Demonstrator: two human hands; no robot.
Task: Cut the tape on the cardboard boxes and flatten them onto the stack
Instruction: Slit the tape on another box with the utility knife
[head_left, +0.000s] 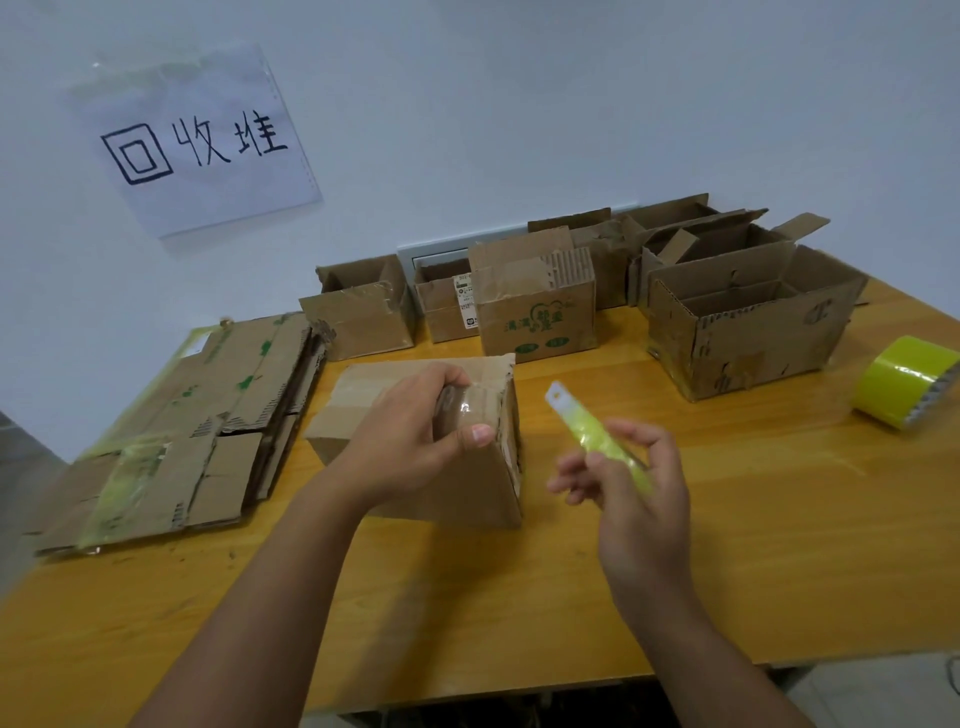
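A taped brown cardboard box (363, 410) lies tilted on the wooden table (519, 597) in the middle. My left hand (410, 441) grips its right end, thumb on the clear tape there. My right hand (628, 493) holds a yellow-green utility knife (597, 431) just right of the box, its white tip pointing up-left and apart from the cardboard. A stack of flattened boxes (197, 421) with yellow tape lies at the table's left.
Several open cardboard boxes stand along the back wall, among them one with green print (540, 322) and a large one (753, 332) at the right. A roll of yellow tape (904, 379) lies at the right edge. A paper sign (197, 140) hangs on the wall.
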